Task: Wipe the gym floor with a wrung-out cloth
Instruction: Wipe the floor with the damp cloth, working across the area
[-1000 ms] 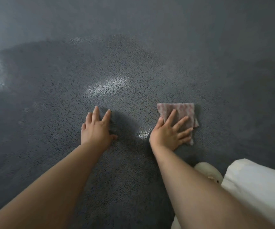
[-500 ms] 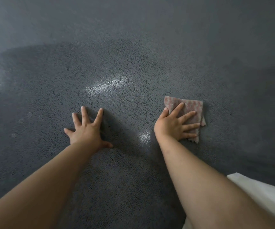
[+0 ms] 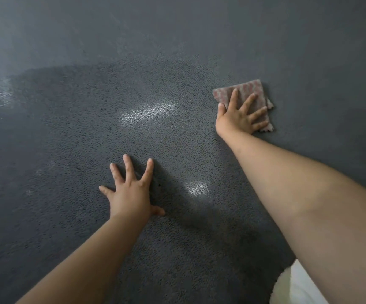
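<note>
Right hand point(image 3: 237, 119) fingers spread, pressing cloth point(image 3: 243, 93) — left hand point(image 3: 131, 194) splayed on possibly damp floor point(image 3: 68, 150)

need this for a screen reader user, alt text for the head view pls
A person's right hand presses a folded pinkish cloth flat on a dark, textured gym floor, arm stretched forward. The left hand rests on the floor with fingers spread, beside a darker damp patch.

text: none readable | labels, brands, numbers, signs: none | checked: head view
</note>
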The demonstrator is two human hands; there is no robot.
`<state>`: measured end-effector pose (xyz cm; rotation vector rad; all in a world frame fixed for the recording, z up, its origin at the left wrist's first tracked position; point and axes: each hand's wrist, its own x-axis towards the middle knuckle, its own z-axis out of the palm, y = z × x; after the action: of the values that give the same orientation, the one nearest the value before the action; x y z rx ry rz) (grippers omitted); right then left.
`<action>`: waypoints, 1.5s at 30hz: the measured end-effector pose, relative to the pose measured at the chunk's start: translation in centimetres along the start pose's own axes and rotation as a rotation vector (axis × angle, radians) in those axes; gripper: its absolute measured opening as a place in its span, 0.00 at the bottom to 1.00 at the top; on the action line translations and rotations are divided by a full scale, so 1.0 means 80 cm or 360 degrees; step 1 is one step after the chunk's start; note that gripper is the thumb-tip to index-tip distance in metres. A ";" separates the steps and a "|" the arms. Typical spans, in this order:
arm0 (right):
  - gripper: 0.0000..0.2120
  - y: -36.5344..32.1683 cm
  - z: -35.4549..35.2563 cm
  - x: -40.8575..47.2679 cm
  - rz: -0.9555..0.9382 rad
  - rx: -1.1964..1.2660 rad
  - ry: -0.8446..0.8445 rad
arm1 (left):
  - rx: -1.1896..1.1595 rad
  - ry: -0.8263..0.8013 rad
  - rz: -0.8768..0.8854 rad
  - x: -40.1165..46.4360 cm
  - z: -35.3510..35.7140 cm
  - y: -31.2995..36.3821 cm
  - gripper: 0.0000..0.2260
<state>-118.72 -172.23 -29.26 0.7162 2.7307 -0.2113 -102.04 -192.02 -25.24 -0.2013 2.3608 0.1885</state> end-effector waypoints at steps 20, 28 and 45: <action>0.25 -0.137 0.045 -0.138 -0.1425 -0.0388 -0.0194 | -0.0029 -0.0066 0.0064 0.003 -0.001 -0.002 0.51; 0.26 -0.027 0.033 -0.129 -0.1202 -0.0376 -0.0115 | -0.0022 0.0138 0.0207 -0.015 0.020 -0.026 0.47; 0.26 0.173 0.075 -0.250 0.0343 0.0162 0.0051 | 0.0176 0.0115 0.0099 -0.112 0.082 -0.075 0.45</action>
<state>-93.71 -170.65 -29.14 1.0428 2.6617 -0.2929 -90.07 -195.77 -24.10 -0.0824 2.4432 0.0812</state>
